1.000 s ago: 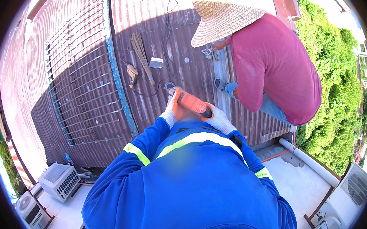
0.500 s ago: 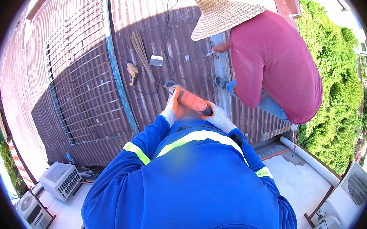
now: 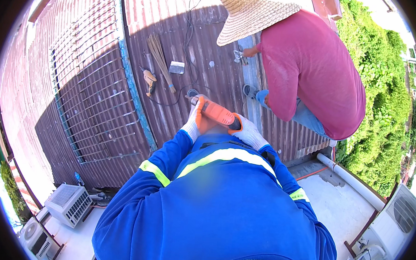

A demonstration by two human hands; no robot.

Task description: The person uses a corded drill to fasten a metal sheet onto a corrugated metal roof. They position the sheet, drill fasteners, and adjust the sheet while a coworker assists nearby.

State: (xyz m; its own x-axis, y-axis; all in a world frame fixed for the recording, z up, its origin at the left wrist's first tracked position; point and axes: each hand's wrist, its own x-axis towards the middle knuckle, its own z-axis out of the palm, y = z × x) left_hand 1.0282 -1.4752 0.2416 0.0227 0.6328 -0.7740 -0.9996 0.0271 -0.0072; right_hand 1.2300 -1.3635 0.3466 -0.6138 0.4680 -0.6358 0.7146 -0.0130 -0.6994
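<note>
My left hand (image 3: 194, 117), in an orange and white glove, is closed round the front part of an orange power tool (image 3: 218, 113) held level in front of my waist. Its dark grip at the other end is in my right hand (image 3: 245, 132), gloved alike. A metal fitting juts from the tool's left end. Just beyond, on the rusty corrugated roofing (image 3: 206, 73), lie a tan power tool (image 3: 149, 81), a straw brush (image 3: 160, 61), a flat grey piece (image 3: 177, 67) and a dark cord.
At right a co-worker (image 3: 309, 74) in a straw hat crouches, one hand (image 3: 248, 52) holding a small tool at a pale strip (image 3: 251, 75). A metal grille (image 3: 92, 95) lies left. Air-conditioner units (image 3: 67, 202) flank the lower ledge, with a white pipe (image 3: 351, 180) and greenery at right.
The co-worker's hand and small tool shift slightly along the pale strip, and the tool's angle changes. My hands and the orange tool stay almost still.
</note>
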